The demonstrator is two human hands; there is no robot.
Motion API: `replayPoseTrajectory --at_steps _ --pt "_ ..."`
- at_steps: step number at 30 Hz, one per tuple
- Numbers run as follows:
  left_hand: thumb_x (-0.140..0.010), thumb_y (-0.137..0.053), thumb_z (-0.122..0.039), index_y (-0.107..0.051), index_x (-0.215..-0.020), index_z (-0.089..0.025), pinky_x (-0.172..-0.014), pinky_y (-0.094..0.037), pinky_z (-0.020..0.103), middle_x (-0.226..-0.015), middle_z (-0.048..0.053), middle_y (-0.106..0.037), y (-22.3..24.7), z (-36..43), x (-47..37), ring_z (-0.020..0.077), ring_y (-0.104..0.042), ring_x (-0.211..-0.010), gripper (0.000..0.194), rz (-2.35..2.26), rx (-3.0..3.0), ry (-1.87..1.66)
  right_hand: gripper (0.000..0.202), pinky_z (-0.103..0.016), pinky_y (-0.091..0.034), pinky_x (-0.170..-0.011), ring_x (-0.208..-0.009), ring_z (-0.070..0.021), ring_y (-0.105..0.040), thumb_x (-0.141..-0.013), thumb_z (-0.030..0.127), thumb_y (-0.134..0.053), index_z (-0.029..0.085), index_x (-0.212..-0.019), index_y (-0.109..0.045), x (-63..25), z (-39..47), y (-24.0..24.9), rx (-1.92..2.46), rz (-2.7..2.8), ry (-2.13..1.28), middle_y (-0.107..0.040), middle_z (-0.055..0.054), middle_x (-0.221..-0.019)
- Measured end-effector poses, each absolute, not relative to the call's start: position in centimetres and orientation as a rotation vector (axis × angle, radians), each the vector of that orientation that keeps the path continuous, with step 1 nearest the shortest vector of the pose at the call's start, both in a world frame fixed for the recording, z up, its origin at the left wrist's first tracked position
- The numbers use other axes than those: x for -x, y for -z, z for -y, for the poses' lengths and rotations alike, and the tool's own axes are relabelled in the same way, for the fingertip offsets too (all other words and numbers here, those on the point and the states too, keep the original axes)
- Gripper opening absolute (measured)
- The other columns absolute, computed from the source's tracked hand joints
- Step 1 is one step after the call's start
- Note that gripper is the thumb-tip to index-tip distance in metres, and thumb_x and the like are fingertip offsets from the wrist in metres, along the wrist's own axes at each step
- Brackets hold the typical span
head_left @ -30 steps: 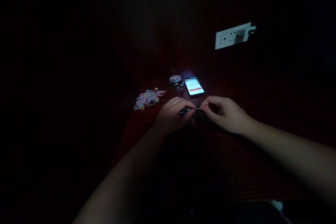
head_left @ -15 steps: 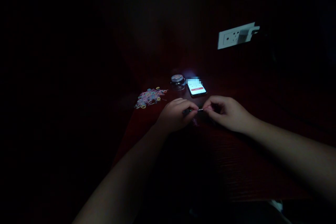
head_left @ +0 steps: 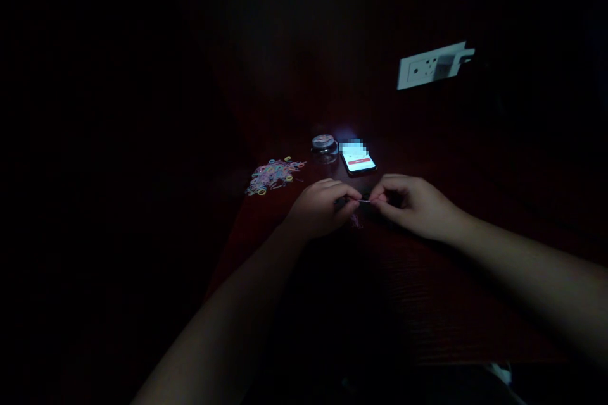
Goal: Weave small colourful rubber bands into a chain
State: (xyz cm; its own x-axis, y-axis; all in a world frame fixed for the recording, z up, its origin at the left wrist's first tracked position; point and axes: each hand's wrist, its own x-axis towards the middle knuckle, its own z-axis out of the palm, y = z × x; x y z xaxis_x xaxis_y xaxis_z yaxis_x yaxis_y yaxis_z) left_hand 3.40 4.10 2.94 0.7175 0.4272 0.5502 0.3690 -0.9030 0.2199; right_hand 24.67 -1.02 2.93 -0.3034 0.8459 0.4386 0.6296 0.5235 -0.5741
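Observation:
Between the fingertips of both hands runs a short, pale elastic band (head_left: 364,201), pulled taut. My left hand (head_left: 325,205) pinches its left end with thumb and forefinger. On the other side my right hand (head_left: 411,202) pinches the right end, its remaining fingers curled. Just below the fingertips lies a small bunch of pinkish bands (head_left: 355,221), partly in shadow. A loose pile of colourful elastic bands (head_left: 273,175) spreads over the table to the left of my left hand.
Behind my hands a lit phone (head_left: 360,161) lies face up. Left of it stands a small clear jar with a patterned lid (head_left: 323,141). A wall socket with a plug (head_left: 430,68) is at the upper right. The dark red table (head_left: 451,304) has its left edge near the pile.
The view has shifted slightly, so things sit a little further right. Both hands keep their pinch; the strip between them now looks paler and pinkish.

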Motion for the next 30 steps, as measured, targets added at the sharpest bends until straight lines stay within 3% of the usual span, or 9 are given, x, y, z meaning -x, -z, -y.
replayPoseTrajectory --at_steps 30 --pt "-0.083 -0.061 -0.025 -0.064 -0.086 -0.021 -0.073 -0.049 0.032 -0.083 0.001 -0.069 -3.04 -3.93 -3.32 0.016 -0.061 -0.078 0.006 -0.688 -2.805 -1.039 0.003 -0.027 -0.043 -0.064 -0.069 -0.0147 -0.056 -0.078 0.018 -0.058 0.019 -0.076 -0.061 -24.58 1.05 -2.86 1.161 2.05 -0.414 -0.06 -0.001 -0.075"
